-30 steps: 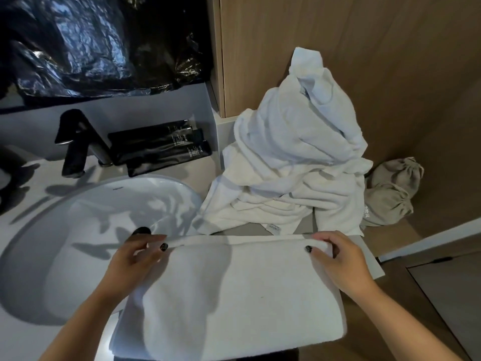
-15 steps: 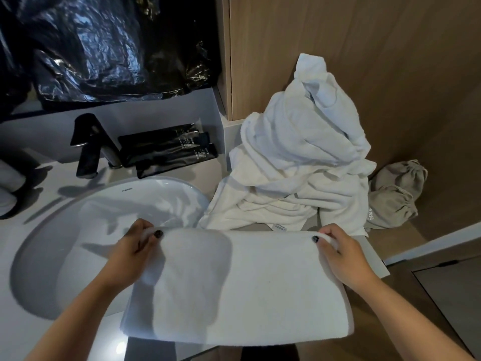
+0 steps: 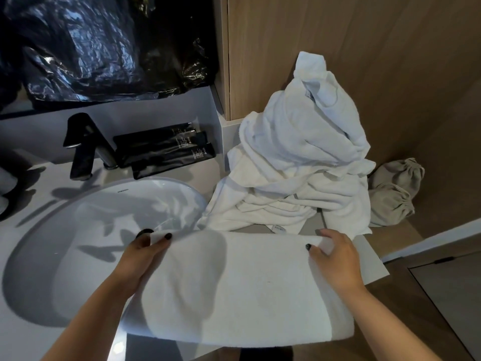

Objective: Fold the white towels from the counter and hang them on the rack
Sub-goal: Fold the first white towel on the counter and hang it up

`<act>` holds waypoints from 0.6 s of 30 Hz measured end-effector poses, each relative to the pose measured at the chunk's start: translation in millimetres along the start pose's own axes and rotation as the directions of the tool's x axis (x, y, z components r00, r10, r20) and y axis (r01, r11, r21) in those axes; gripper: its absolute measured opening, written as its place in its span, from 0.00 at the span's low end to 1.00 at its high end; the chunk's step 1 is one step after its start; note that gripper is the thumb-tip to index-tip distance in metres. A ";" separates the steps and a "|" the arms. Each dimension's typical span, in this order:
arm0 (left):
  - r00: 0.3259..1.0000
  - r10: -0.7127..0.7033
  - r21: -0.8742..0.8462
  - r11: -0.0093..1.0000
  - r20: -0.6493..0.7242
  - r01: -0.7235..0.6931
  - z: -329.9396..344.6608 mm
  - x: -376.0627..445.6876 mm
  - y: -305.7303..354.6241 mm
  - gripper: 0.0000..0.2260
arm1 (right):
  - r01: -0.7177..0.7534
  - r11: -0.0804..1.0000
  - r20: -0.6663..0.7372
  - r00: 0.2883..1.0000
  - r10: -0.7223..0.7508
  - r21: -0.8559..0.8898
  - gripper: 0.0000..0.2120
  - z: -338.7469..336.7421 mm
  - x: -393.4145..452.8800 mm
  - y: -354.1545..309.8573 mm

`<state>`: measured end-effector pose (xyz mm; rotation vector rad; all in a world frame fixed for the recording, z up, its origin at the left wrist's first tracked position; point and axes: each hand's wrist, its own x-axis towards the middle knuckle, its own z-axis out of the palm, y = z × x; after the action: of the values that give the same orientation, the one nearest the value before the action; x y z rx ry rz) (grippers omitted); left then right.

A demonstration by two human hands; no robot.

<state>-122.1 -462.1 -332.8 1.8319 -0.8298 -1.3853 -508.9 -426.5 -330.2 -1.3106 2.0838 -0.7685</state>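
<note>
One folded white towel [image 3: 242, 287] spans the counter [image 3: 374, 267] edge, overlapping the single sink [image 3: 78, 230]; the left hand [image 3: 141, 252] and right hand [image 3: 335, 259] each pinch a far corner. Behind it, one heap of unfolded towels [image 3: 294, 173] lies on the counter beside two beige pouches [image 3: 393, 191]; three black tubes [image 3: 166, 149] lie beside one black faucet [image 3: 83, 144].

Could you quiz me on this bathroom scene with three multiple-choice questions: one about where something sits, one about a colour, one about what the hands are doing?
1. Where is the towel pile?
A. right of the sink
B. inside the sink
C. on the floor

2. What colour is the faucet?
A. gold
B. black
C. white

3. How is the folded towel held?
A. one hand
B. no hands
C. both hands

Answers: 1 A, the pile rests on the counter against the wood panel. 2 B, it is dark throughout. 3 C, the left hand and right hand pinch its far corners.
</note>
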 end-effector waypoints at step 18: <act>0.951 0.296 -0.005 0.955 -0.086 -0.298 -26.8 -82.6 39.5 0.07 | 0.135 0.920 0.010 0.989 -0.149 0.369 0.08 -68.1 -61.1 -8.0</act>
<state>-118.3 -413.1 -251.0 1.6591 -0.9998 -1.1133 -529.9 -361.6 -268.8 -1.2600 1.7195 -1.1265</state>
